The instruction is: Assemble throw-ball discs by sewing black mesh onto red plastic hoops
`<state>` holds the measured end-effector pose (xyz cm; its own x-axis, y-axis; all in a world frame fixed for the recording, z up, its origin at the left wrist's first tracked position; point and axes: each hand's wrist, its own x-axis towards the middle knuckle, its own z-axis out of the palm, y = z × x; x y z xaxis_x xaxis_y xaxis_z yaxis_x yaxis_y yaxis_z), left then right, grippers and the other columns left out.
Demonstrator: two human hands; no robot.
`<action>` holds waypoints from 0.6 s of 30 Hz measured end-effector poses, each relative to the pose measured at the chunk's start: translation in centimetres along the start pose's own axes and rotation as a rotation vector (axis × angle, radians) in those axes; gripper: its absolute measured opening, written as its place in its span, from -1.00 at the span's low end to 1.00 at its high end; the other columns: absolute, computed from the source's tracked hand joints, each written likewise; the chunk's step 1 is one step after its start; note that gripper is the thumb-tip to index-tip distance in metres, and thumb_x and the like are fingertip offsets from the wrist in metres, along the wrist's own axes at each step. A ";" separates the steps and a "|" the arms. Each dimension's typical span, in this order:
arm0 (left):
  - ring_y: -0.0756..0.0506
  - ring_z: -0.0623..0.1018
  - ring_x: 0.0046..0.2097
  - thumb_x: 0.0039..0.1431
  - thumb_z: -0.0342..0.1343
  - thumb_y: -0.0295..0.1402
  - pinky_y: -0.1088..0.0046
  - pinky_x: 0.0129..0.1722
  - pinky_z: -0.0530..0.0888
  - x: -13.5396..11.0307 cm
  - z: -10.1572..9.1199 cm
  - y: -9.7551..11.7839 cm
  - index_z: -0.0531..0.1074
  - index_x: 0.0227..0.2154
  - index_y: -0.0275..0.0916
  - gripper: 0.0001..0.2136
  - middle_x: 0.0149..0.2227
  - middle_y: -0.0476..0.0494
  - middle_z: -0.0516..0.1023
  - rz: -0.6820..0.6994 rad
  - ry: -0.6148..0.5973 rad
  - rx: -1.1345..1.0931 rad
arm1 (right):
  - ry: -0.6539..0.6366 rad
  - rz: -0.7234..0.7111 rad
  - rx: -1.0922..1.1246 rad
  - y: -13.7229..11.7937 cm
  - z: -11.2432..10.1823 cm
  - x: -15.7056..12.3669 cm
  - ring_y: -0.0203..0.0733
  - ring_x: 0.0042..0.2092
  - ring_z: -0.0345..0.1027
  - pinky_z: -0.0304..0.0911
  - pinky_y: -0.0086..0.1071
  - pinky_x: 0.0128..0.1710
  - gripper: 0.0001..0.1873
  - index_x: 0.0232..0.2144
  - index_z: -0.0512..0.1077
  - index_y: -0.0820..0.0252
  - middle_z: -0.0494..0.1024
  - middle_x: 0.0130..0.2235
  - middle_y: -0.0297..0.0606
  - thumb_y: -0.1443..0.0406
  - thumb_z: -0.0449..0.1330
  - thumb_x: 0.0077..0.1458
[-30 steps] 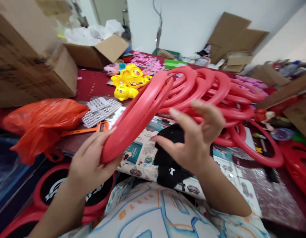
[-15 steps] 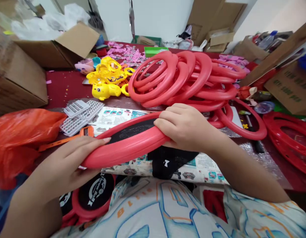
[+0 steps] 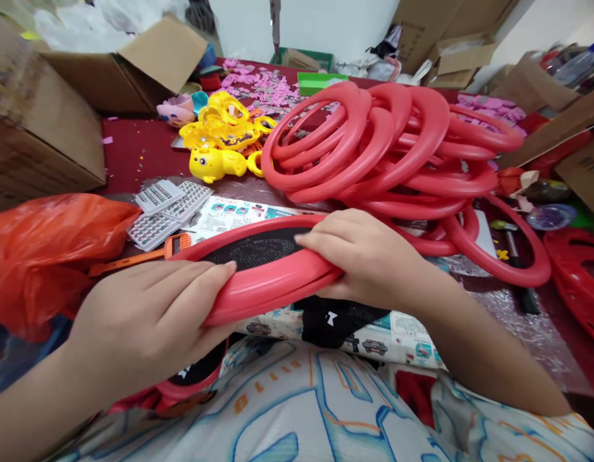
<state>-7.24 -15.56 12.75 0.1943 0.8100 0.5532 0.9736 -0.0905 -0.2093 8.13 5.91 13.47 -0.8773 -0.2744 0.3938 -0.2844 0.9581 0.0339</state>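
A red plastic ring with black mesh (image 3: 272,282) inside it is held tilted between both hands, above the printed sheet. My left hand (image 3: 152,314) grips its near left rim, thumb or finger lying on top. My right hand (image 3: 364,256) pinches the rim on the right, fingertips over the mesh edge. A seam shows along the ring's outer side near the right hand. Beneath the right hand lies a piece of black mesh fabric (image 3: 333,321) with a white mark. Below my left wrist, a finished-looking red-rimmed black disc (image 3: 195,372) is partly hidden.
Many red rings (image 3: 355,147) are heaped at the back right. Yellow plastic toy parts (image 3: 220,144) and grey button-battery cards (image 3: 167,212) lie left of them. An orange bag (image 3: 56,250) and a cardboard box (image 3: 37,109) stand at left. Red frames (image 3: 580,276) lie far right.
My left hand has slid right along the near rim, closer to the right hand. The view has shifted slightly, and the ring stays held in both hands.
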 end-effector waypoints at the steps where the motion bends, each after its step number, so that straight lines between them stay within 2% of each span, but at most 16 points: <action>1: -0.21 0.58 -0.44 0.30 0.04 -0.31 0.25 -0.50 0.50 -0.3 -0.1 -0.1 0.39 -0.25 -0.35 -0.83 -0.42 -0.25 0.60 -0.013 -0.013 -0.027 | -0.015 -0.009 -0.003 0.0 0.1 -0.1 -0.07 -0.19 0.38 0.23 -0.25 -0.14 -0.64 -0.16 0.46 0.40 0.58 -0.22 -0.09 0.18 0.21 0.13; 4: -0.18 0.55 -0.49 0.32 -0.05 -0.30 0.25 -0.55 0.46 -0.9 -0.4 0.0 0.38 -0.31 -0.28 -0.81 -0.45 -0.21 0.58 -0.059 -0.088 -0.053 | -0.028 -0.049 -0.091 -0.5 0.3 0.3 -0.10 -0.32 0.32 0.17 -0.23 -0.27 -0.79 -0.36 0.44 0.29 0.52 -0.37 -0.20 0.21 0.19 0.11; 7: -0.14 0.51 -0.55 0.35 -0.15 -0.27 0.29 -0.63 0.38 -0.9 -0.8 -0.1 0.37 -0.37 -0.26 -0.74 -0.51 -0.16 0.53 -0.036 -0.168 -0.016 | -0.013 -0.109 -0.131 -1.2 0.5 1.2 -0.12 -0.37 0.30 0.12 -0.21 -0.30 -0.76 -0.41 0.41 0.25 0.49 -0.40 -0.24 0.18 0.13 0.16; 9: -0.13 0.50 -0.57 0.35 -0.16 -0.29 0.30 -0.65 0.36 -0.9 -0.9 -0.4 0.36 -0.38 -0.26 -0.73 -0.54 -0.15 0.51 0.009 -0.162 0.000 | -0.004 -0.134 -0.129 -1.4 0.6 1.6 -0.14 -0.37 0.28 0.11 -0.21 -0.29 -0.72 -0.41 0.41 0.25 0.49 -0.40 -0.24 0.15 0.10 0.20; 12: -0.14 0.51 -0.54 0.34 -0.11 -0.30 0.32 -0.62 0.41 -1.3 -1.0 -1.2 0.35 -0.37 -0.27 -0.77 -0.54 -0.16 0.53 0.033 -0.109 -0.017 | 0.005 -0.102 -0.069 -1.0 0.7 1.4 -0.12 -0.31 0.31 0.14 -0.21 -0.23 -0.66 -0.30 0.46 0.30 0.54 -0.34 -0.19 0.10 0.13 0.22; 16: -0.10 0.53 -0.42 0.35 -0.05 -0.23 0.36 -0.43 0.49 -2.9 -0.7 -2.2 0.36 -0.29 -0.25 -0.79 -0.45 -0.14 0.56 -0.012 -0.097 -0.111 | -0.037 -0.050 0.175 0.1 0.4 0.5 -0.05 -0.05 0.38 0.24 -0.22 -0.03 -0.41 -0.01 0.42 0.44 0.56 -0.09 -0.01 0.04 0.27 0.11; 18: -0.07 0.51 -0.38 0.35 -0.03 -0.22 0.40 -0.36 0.50 -3.8 -0.6 -2.5 0.37 -0.27 -0.24 -0.80 -0.42 -0.12 0.55 -0.051 -0.094 -0.152 | -0.077 -0.009 0.248 0.3 0.3 0.2 -0.03 -0.01 0.39 0.25 -0.22 0.02 -0.40 0.00 0.42 0.42 0.55 -0.05 0.01 0.03 0.28 0.10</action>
<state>-10.37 -18.80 11.64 0.1393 0.8655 0.4811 0.9901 -0.1288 -0.0550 7.76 6.11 13.33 -0.8986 -0.2973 0.3228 -0.3699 0.9089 -0.1927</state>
